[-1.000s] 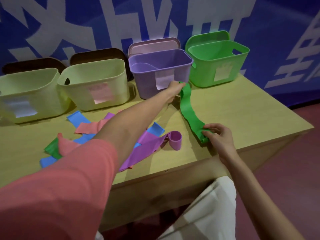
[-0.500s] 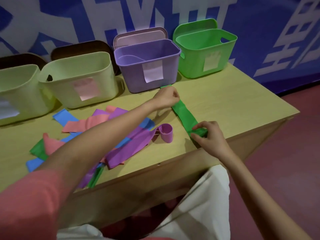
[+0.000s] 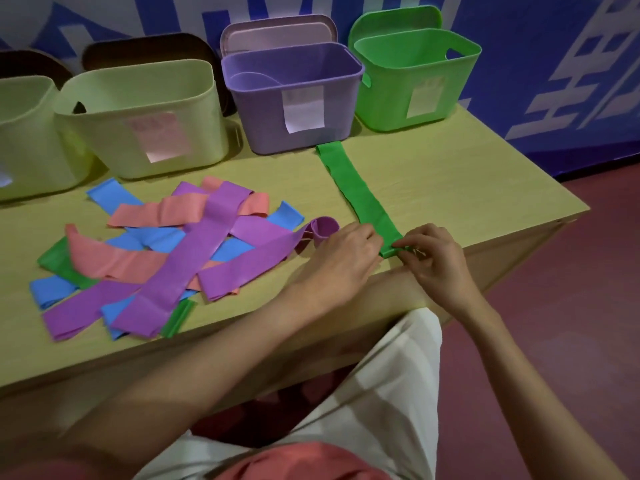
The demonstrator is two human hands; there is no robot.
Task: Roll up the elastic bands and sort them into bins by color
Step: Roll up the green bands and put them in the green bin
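A green elastic band (image 3: 356,188) lies flat on the wooden table (image 3: 467,188), stretched from the purple bin (image 3: 294,95) toward the front edge. My left hand (image 3: 346,258) and my right hand (image 3: 433,261) both pinch its near end, where a small fold or roll begins. A partly rolled purple band (image 3: 323,228) lies just left of my left hand. A heap of purple, pink, blue and green bands (image 3: 166,258) covers the table's left part. The green bin (image 3: 415,74) stands at the back right.
Two pale yellow bins (image 3: 145,116) stand at the back left, each with a paper label. Lids lean against the blue wall behind the bins. The table's front edge runs just under my hands; red floor lies to the right.
My left hand let go of the band's far end near the purple bin and came back to the near end beside my right hand. The green band now lies straight.
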